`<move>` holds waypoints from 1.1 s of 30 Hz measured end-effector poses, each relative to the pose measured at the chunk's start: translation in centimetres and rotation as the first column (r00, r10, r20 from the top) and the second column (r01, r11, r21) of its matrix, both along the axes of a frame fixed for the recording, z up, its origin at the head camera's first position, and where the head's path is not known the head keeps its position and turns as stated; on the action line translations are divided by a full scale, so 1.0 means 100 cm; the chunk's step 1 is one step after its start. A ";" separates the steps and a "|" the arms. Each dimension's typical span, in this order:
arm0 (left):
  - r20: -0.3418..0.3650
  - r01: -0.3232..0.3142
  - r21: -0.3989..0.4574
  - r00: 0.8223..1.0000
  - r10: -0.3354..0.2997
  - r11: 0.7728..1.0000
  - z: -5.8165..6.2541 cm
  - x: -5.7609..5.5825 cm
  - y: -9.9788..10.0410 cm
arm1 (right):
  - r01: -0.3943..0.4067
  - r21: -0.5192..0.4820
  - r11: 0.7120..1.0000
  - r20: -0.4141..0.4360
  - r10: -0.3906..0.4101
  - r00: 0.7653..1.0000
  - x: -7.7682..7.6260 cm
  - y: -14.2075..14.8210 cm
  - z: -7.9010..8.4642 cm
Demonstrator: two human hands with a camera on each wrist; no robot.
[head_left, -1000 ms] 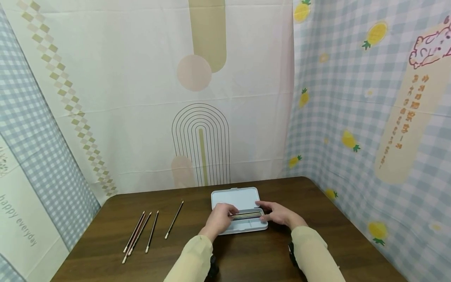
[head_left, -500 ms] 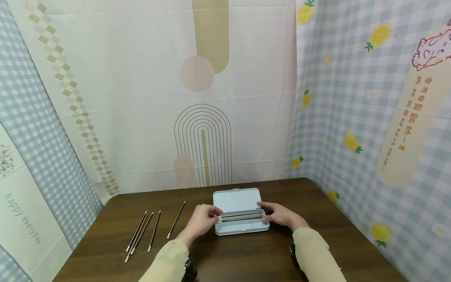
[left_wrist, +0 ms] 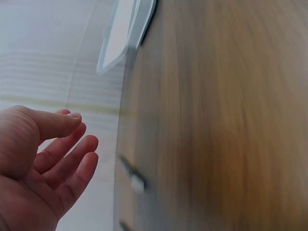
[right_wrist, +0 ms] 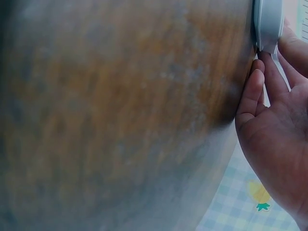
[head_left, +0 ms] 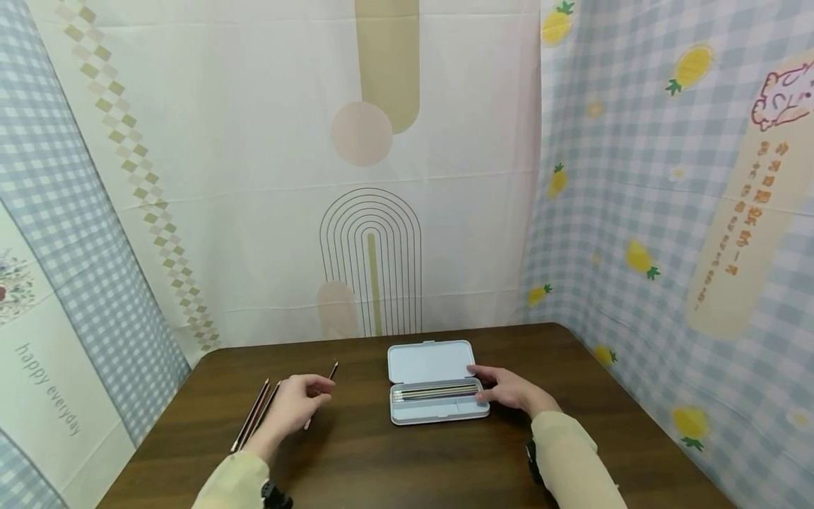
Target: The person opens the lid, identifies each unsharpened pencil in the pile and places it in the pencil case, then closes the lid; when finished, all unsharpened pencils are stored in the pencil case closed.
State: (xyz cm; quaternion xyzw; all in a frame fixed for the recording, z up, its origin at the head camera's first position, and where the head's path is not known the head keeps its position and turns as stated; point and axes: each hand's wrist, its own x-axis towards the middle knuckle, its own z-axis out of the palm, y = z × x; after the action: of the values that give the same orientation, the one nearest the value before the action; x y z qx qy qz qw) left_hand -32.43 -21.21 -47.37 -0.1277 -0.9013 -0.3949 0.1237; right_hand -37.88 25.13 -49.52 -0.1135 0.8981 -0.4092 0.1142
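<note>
A light blue pencil case lies with its lid up on the brown table. Several pencils lie side by side in its rear compartment. My right hand holds the case's right end, thumb over the rim and fingers behind, as the right wrist view shows on the case. To the left, my left hand hovers above a dark pencil, partly covering it. Its fingers are loosely bent with nothing between them. A blurred pencil with a pale end shows below that hand.
More dark pencils lie on the table's left side, partly hidden by the left hand and forearm. The wooden table backs onto a patterned cloth, with checked cloth on the right.
My left hand has let go of the pencils in the case and moved left to the loose pencils. The right hand has stayed at the case's right end.
</note>
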 end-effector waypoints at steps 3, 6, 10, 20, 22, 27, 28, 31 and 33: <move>0.001 -0.028 -0.017 1.000 0.028 0.999 0.002 0.008 -0.023 | -0.011 0.010 1.000 -0.007 0.011 1.000 0.000 0.001 0.001; -0.006 -0.070 -0.046 0.998 0.070 0.996 0.003 0.015 -0.047 | -0.014 0.011 1.000 -0.014 0.014 1.000 -0.001 0.001 0.001; -0.009 -0.122 -0.082 0.993 0.122 0.989 0.002 0.024 -0.073 | -0.009 0.001 1.000 -0.007 0.009 1.000 0.000 0.000 0.001; 0.031 -0.155 -0.104 0.987 0.159 0.982 -0.005 0.042 -0.108 | -0.015 0.004 1.000 0.000 0.015 1.000 0.001 0.000 0.000; 0.048 -0.161 -0.098 0.985 0.166 0.982 -0.006 0.045 -0.112 | -0.014 0.001 1.000 0.006 0.014 1.000 0.001 0.000 0.000; 0.078 -0.169 -0.084 0.981 0.176 0.982 -0.007 0.052 -0.118 | -0.011 0.000 1.000 0.008 0.011 1.000 0.000 0.000 0.001; 0.082 -0.169 -0.086 0.981 0.176 0.982 -0.007 0.054 -0.119 | -0.009 0.001 1.000 0.008 0.009 1.000 0.000 0.000 0.001; 0.102 -0.171 -0.090 0.978 0.180 0.981 -0.008 0.058 -0.120 | -0.006 0.002 1.000 0.011 0.006 1.000 0.000 0.000 0.000; 0.111 -0.170 -0.096 0.977 0.181 0.981 -0.009 0.060 -0.121 | -0.013 0.005 1.000 0.007 0.013 1.000 -0.001 0.000 0.000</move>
State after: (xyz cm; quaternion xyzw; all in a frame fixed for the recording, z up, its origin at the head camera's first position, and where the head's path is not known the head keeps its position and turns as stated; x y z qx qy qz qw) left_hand -26.41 -33.33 -48.30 -0.0290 -0.9310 -0.3503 0.0984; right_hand -37.96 25.16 -49.52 -0.1176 0.8980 -0.4066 0.1204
